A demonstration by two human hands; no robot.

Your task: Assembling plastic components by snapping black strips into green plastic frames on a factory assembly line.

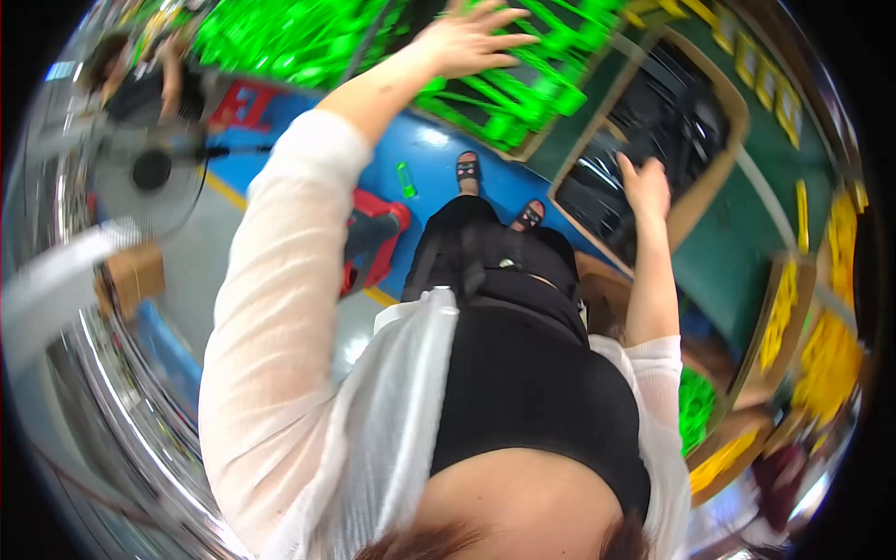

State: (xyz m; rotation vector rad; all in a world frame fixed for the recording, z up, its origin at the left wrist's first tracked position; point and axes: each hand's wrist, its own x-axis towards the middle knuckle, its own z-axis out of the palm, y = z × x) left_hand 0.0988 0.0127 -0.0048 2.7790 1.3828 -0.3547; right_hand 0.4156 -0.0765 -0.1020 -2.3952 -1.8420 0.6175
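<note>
My left hand point(474, 39) is open, its fingers spread over a pile of bright green plastic parts point(509, 121) at the top. No part shows in its grip. On the right, my right hand point(646, 189) is above a cardboard box point(735, 105) with shiny black parts point(667, 103) inside. Its thumb and a finger stand apart, with nothing visible between them; the remaining fingers are partly hidden and blurred. I cannot tell whether this hand touches the black parts.
A single green piece point(405, 179) lies on the blue floor near my sandals. Beside me stands a red and grey stool point(383, 233). To the left are a fan point(154, 173), a brown carton point(135, 275) and another person point(154, 89). Yellow parts point(826, 355) fill the right side.
</note>
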